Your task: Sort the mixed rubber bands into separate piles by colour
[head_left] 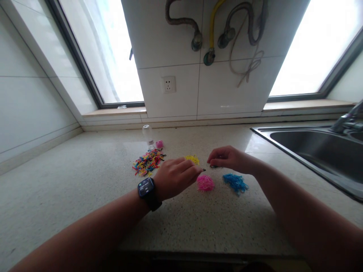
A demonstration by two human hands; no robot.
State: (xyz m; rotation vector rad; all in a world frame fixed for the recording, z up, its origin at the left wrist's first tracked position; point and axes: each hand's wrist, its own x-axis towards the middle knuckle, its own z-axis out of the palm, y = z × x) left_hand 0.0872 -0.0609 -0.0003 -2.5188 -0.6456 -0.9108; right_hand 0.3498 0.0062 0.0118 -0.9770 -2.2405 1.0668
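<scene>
My left hand (178, 175), with a watch on its wrist, pinches a small black rubber band (203, 170) between thumb and fingertip above the counter. My right hand (227, 158) is closed with curled fingers, low over a few black bands (213, 166); whatever its fingertips hold is hidden. Below and between the hands lies a heap of pink rubber bands (205, 183). Blue rubber bands (235, 183) are heaped under the right wrist. A yellow heap (193, 159) shows partly behind my left hand. Farther left spreads a mixed-colour pile of bands (149, 161).
A clear plastic bottle (148, 136) and a pink cap-like piece (159, 144) stand behind the mixed pile. To the right, a steel sink (261, 133) with a faucet (347, 119) is set into the speckled counter (85, 181). Hoses and a socket (169, 84) are on the tiled wall.
</scene>
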